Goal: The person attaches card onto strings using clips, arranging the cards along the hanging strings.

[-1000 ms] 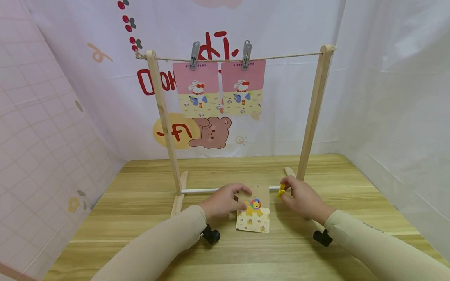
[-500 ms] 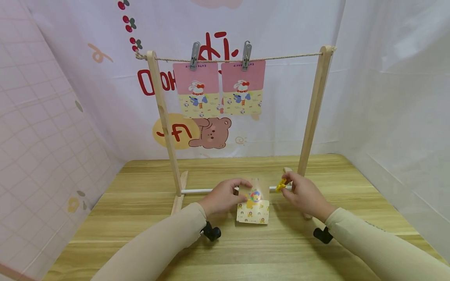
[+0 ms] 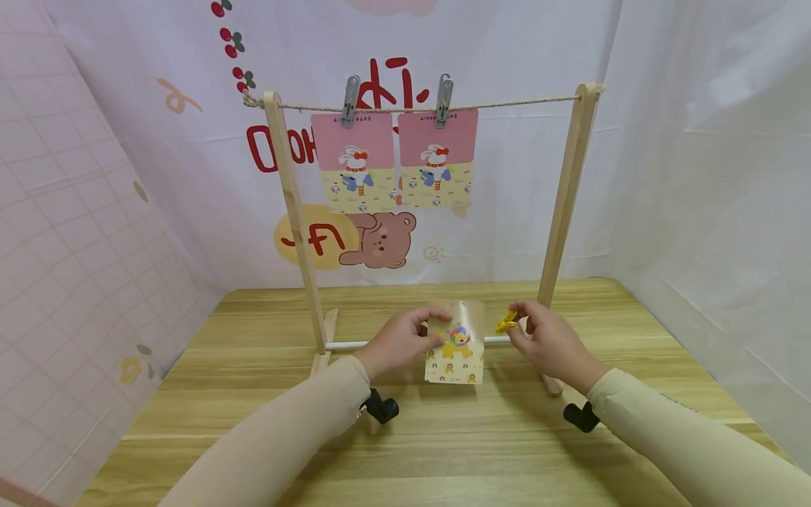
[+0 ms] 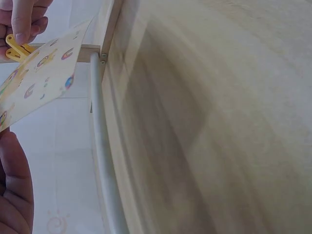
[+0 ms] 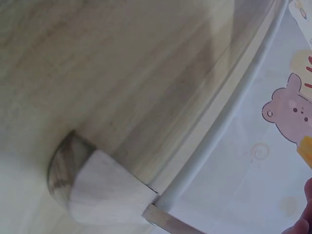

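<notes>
My left hand (image 3: 405,341) pinches the left edge of a tan and cream card (image 3: 455,362) printed with a lion. The card is lifted off the table, and its patterned lower part shows in the left wrist view (image 4: 48,73). To its right, my right hand (image 3: 551,341) holds a yellow clothespin (image 3: 507,322) between thumb and fingers, apart from the card. Above both hands a twine line (image 3: 519,103) carries two pink and yellow cards, the left card (image 3: 355,162) and the right card (image 3: 437,158), each hung by a grey clothespin (image 3: 445,102).
The line is tied between a left wooden post (image 3: 294,211) and a right wooden post (image 3: 568,204). A white rod (image 3: 348,345) joins the posts low down, behind the hands. Wood-grain table (image 3: 431,451) lies below, with a printed cloth (image 3: 494,239) behind.
The left hand has raised the lion card up and away from the table. My right hand has risen slightly with the yellow clothespin, which has turned in the fingers.
</notes>
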Available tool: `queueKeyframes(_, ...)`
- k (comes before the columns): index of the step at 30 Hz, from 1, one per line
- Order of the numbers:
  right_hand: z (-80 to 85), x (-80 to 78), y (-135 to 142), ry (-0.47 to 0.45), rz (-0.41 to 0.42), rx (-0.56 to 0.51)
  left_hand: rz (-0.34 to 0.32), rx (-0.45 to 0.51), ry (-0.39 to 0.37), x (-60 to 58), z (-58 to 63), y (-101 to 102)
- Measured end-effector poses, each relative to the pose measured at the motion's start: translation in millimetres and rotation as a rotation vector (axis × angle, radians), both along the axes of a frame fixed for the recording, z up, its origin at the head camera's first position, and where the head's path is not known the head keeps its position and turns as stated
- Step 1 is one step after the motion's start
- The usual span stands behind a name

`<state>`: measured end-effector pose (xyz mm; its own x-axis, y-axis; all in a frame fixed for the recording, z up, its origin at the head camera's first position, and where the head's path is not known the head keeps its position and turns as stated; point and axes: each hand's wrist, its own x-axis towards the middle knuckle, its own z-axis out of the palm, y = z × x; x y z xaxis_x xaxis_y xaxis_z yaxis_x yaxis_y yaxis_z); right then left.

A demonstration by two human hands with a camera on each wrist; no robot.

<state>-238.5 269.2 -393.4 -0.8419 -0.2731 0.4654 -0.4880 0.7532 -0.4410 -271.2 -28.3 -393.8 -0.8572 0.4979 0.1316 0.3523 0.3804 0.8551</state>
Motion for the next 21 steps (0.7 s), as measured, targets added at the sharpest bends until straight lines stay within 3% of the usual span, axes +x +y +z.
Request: queueKeyframes(21, 28.5, -4.1, -2, 0.089, 0.016, -0.081, -0.003, 0.054, 0.051, -8.6, 25.5, 2)
